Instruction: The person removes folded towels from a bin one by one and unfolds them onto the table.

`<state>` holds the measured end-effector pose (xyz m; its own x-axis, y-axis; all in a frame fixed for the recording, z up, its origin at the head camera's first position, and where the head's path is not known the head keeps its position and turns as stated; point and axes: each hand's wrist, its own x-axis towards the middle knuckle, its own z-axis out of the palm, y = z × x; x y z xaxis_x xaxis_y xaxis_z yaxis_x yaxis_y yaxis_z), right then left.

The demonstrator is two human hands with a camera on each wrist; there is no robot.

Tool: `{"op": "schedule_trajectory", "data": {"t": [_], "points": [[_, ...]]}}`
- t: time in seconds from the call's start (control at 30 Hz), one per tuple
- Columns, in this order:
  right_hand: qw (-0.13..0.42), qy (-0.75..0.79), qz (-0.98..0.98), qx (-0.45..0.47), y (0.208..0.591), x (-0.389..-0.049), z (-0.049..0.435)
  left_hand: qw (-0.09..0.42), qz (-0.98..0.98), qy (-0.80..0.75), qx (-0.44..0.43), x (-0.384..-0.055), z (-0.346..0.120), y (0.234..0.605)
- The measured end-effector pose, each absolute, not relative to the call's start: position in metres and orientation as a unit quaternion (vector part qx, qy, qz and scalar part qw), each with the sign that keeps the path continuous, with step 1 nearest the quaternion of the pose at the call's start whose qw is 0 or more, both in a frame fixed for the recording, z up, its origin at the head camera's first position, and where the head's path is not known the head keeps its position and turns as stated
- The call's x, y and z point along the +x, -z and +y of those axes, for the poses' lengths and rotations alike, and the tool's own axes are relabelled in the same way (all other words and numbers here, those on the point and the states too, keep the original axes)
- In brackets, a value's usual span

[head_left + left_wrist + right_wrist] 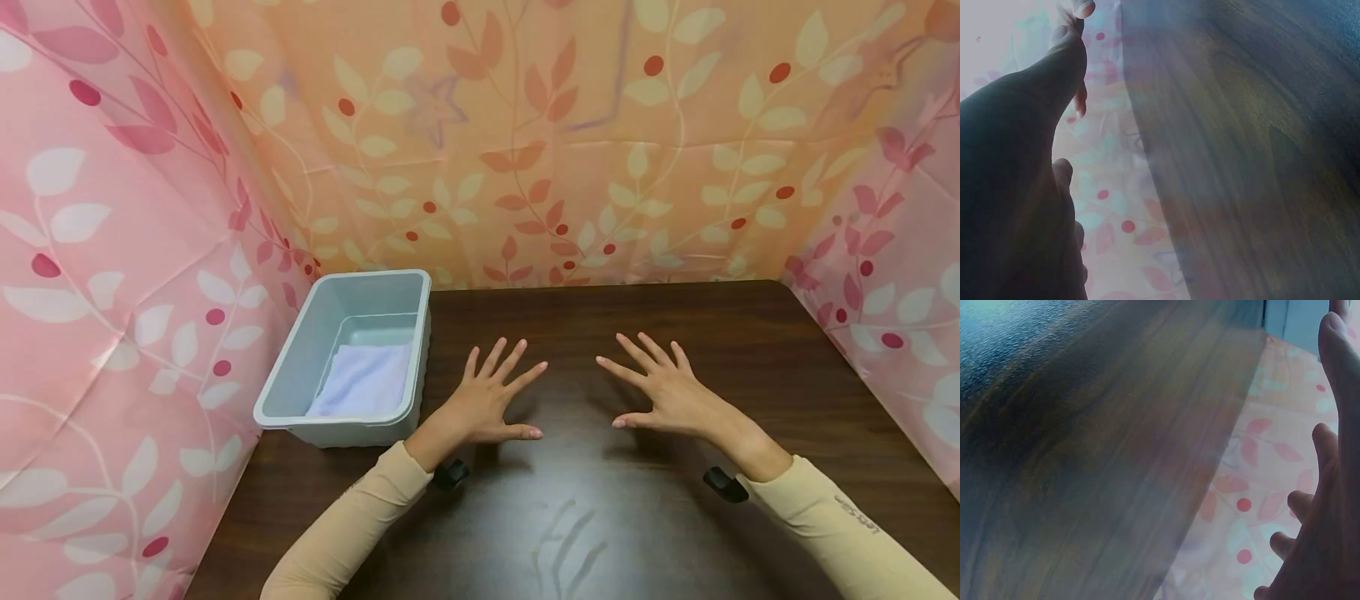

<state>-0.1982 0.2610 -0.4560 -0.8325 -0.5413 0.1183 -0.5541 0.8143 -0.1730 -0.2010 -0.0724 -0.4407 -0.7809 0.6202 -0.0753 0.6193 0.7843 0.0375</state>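
Both hands hover over a dark wooden table (570, 517) with fingers spread and nothing held. The left hand (491, 404) is just right of a pale grey-blue plastic basin (337, 432). Inside that basin lies a folded light lavender cloth (363, 379). My right hand (667, 400) is across from the left one, its fingertips pointing up and inward. In the left wrist view the left hand (1029, 112) appears dark along the left side. The right wrist view has the right hand (1335, 475) at its right edge, fingers extended.
Patterned orange curtain (517, 142) hangs behind the table's far edge. Pink leaf-printed curtains stand at the left (97, 275) and right (892, 275). Smudge marks (566, 542) show on the glossy near part of the tabletop. A black wrist device (726, 484) sits under the right wrist.
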Motion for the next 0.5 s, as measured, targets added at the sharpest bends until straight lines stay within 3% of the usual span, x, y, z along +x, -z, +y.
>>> {"op": "schedule_trajectory", "data": {"t": [0.5], "points": [[0.038, -0.118, -0.946, 0.301, 0.447, -0.211, 0.244, 0.017, 0.935, -0.021, 0.353, -0.183, -0.079, 0.431]]}}
